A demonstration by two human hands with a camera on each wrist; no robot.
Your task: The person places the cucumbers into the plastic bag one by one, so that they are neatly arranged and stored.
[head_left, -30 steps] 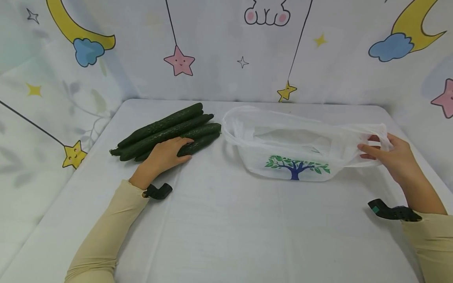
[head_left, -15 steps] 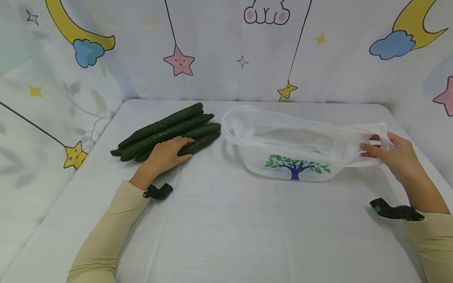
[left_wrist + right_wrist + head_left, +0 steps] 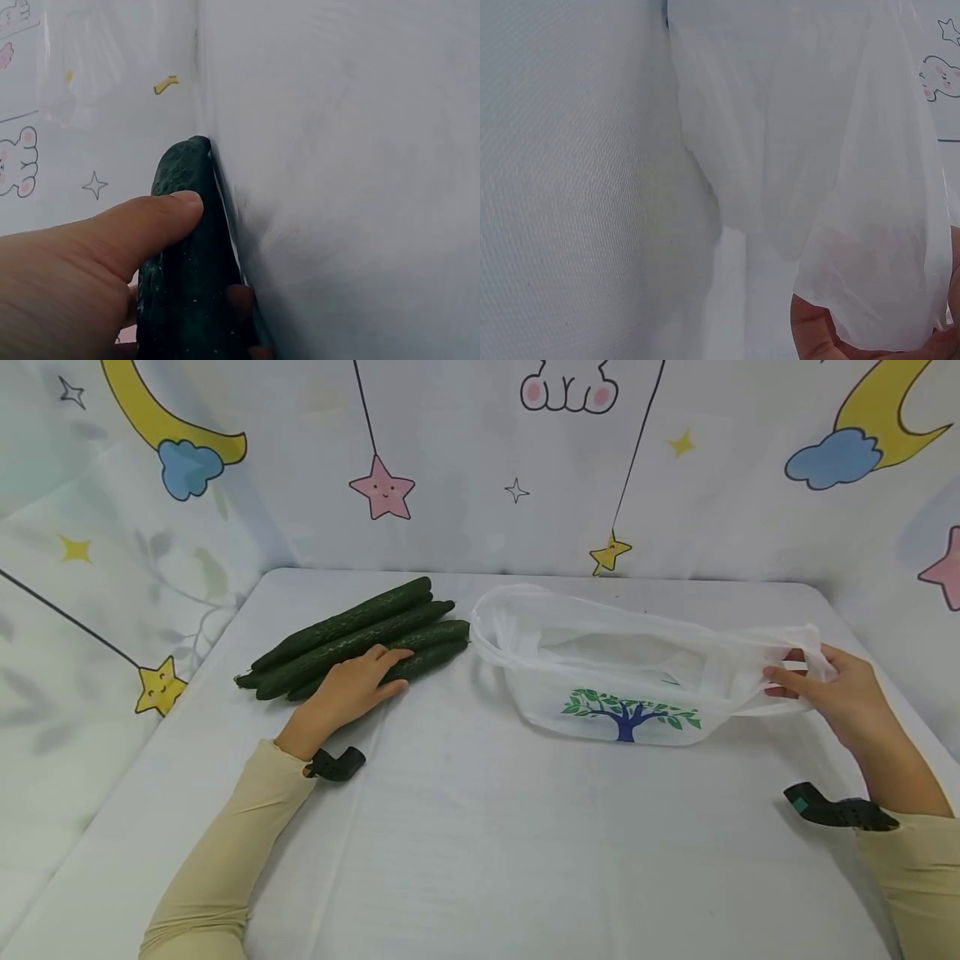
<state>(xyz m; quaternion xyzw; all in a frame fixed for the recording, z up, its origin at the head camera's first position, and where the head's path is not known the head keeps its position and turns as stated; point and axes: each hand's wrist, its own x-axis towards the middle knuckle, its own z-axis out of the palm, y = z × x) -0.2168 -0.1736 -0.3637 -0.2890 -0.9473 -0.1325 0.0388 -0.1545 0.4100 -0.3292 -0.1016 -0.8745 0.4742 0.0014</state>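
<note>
We had the left hand [image 3: 348, 689] wrapped round the front cucumber [image 3: 429, 660], with the thumb [image 3: 169, 221] laid along one side and fingertips [image 3: 240, 300] showing at the other. It lay at the near edge of a slanted bundle of cucumbers [image 3: 352, 637] on the left part of the table [image 3: 480, 843]. The bundle's right-hand tips ended just beside the rim of the bag [image 3: 645, 681]; we could not tell whether they touched it.

We judged the cucumber firm and fairly stiff, with some weight for its length. Its ridged, bumpy skin promised a fair grip, though a damp patch could have made it slip, and hard squeezing or a drop might have bruised or snapped it. Near its middle seemed the best hold, since one end alone would have let the other sag.

The bag was another matter: thin, light and floppy, its mouth spread wide above the tree print [image 3: 626, 714]. With the right hand [image 3: 840, 693] we had fingers curled round the handle [image 3: 810, 639] at its right end. That loop looked the soundest place to hold; the filmy wall might have stretched or torn.
</note>
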